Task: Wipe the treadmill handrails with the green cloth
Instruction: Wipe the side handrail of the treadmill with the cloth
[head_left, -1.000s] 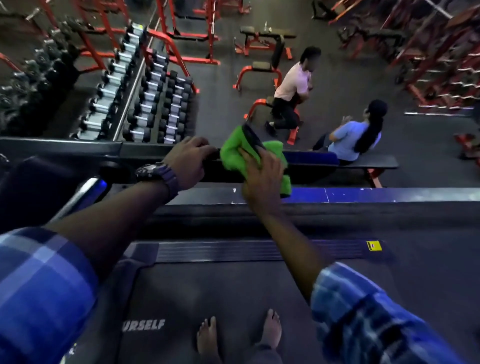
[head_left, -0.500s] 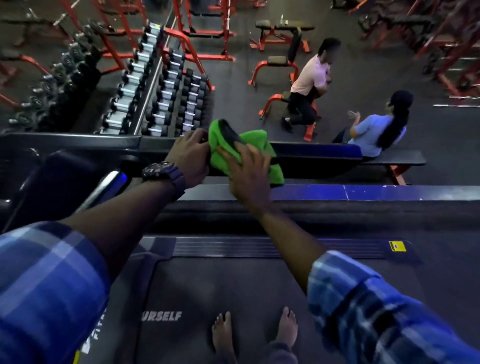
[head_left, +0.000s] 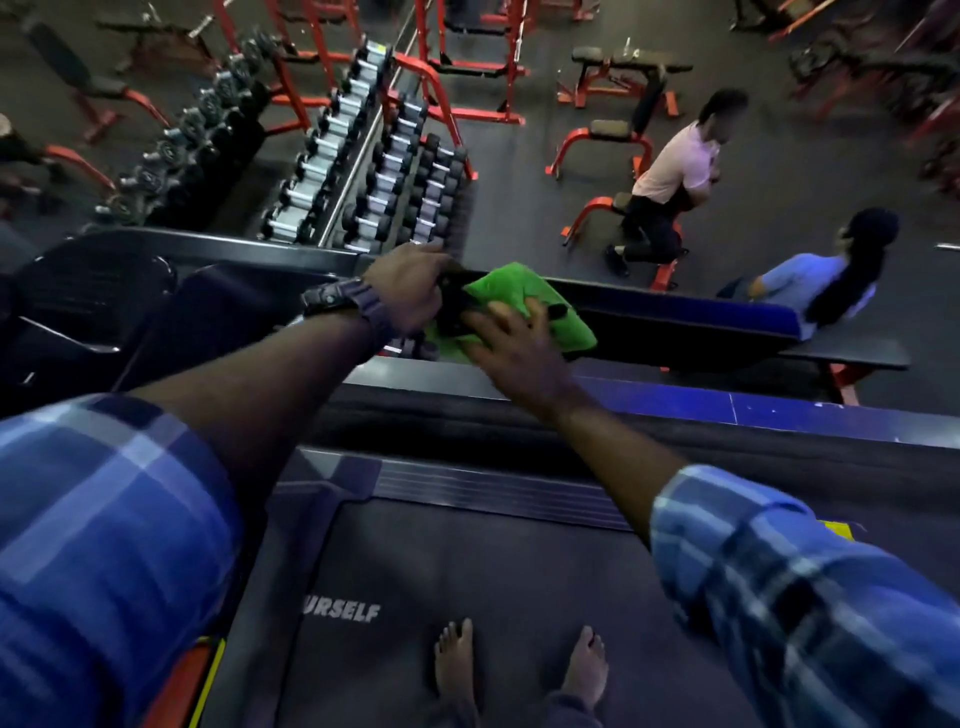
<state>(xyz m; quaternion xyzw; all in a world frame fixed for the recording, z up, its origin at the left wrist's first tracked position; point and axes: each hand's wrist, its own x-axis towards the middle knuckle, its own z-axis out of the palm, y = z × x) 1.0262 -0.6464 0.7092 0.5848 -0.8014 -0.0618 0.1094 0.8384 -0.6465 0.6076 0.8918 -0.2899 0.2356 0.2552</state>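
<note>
The cloth (head_left: 540, 306) lies over the handrail (head_left: 675, 317), under the right hand (head_left: 511, 345); the left hand (head_left: 410, 291) sits just left (touching it). Dumbbells (head_left: 374, 171) stand behind, feet (head_left: 519, 670) on the belt (head_left: 467, 571) below.

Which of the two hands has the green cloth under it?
The right hand: it presses the green cloth onto the handrail. The left hand, with the wristwatch, grips bare rail beside it.

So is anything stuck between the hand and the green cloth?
No. The right hand lies straight on the cloth, which is draped on the handrail. The left hand holds the rail beside it.
</note>
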